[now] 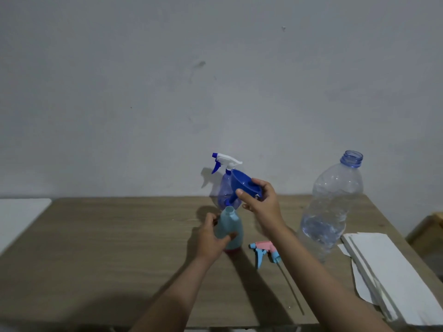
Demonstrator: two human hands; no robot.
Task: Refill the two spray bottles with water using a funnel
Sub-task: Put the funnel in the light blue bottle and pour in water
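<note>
My left hand point(212, 238) grips a light blue spray bottle point(229, 226) standing upright on the wooden table point(107, 236), its neck open. My right hand point(260, 200) holds a dark blue funnel point(241, 182) tilted, its spout pointing down-left just above the bottle's mouth. The bottle's pink and light blue trigger head point(265, 251) lies on the table to the right, its dip tube trailing toward me. Behind the funnel stands a clear blue-tinted spray bottle point(224, 188) with a white and blue trigger head on. A large clear water bottle point(332, 207), uncapped, stands at the right with some water in it.
White paper sheets point(383, 271) lie at the table's right edge. A white surface point(19, 216) adjoins the table at the left. A grey wall rises right behind the table. A brown object point(429, 233) sits past the right edge.
</note>
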